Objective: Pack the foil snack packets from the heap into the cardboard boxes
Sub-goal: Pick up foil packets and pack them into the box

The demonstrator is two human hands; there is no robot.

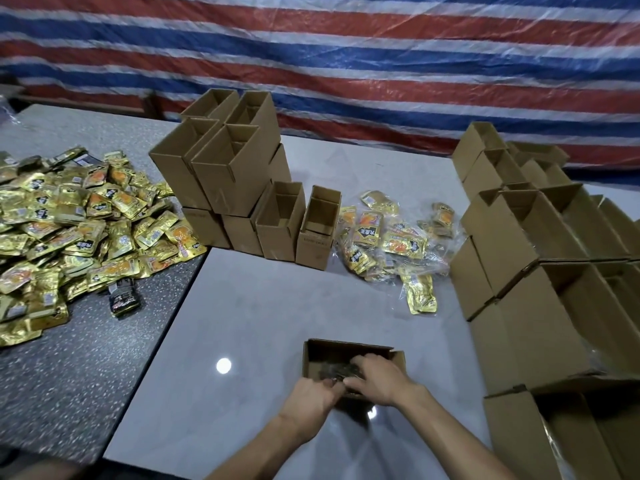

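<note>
**Desk:** What does the frame show?

**Photographer:** A packer's left hand (311,398) and right hand (379,375) work inside a small open brown cardboard box (308,358) on a pale glossy tabletop (242,323). Both sets of fingers bend over dark, blurred contents (332,370). Whether they grip or press, I cannot tell.

**Desk:** And the stock?

**Photographer:** The heap of gold foil snack packets (69,230) lies well apart, far left. More sit in clear bags (391,244) beyond the box.

**Desk:** How is it done well?

**Photographer:** Probably by flattening each layer, keeping the corners below the rim so the flaps can close, and steadying the box on that slick top.
</note>
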